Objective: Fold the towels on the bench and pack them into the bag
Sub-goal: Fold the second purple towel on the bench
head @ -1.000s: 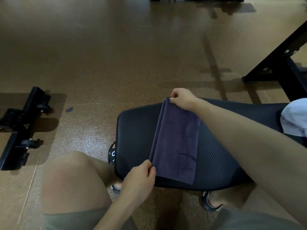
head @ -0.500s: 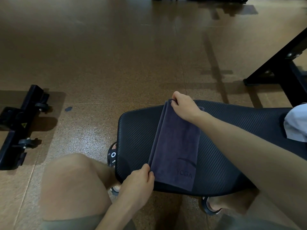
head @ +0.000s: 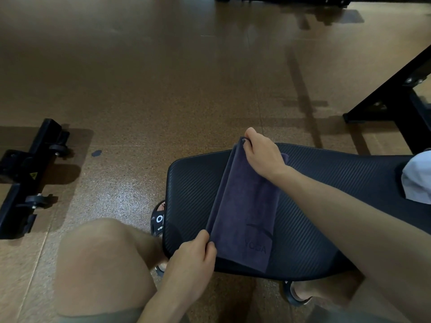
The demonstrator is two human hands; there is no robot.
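Nearest in, at six o'clock, a bare knee (head: pixel 98 264) and the left hand (head: pixel 193 257), its thumb and fingers curled tight in a pinch on the near left corner of the towel (head: pixel 245 206). That towel is a dark purple strip, lying folded lengthwise across the black padded worktop (head: pixel 326 206), one end hanging just over the near edge. Up at twelve o'clock from it, the right hand (head: pixel 263 155) pinches the far left corner, fingers hooked under the raised fold. So each grip has a corner, and the cloth runs taut along its left edge between them.

The risk, as I see it: layers sliding out of line if one pinch lets go early, or the overhanging end dragging the lot off onto the floor (head: pixel 163 89).

At three o'clock, a pale cloth (head: pixel 417 180) sits on the worktop, likely another towel. Off at nine o'clock, a black wheeled frame (head: pixel 28 173). No bag in sight.
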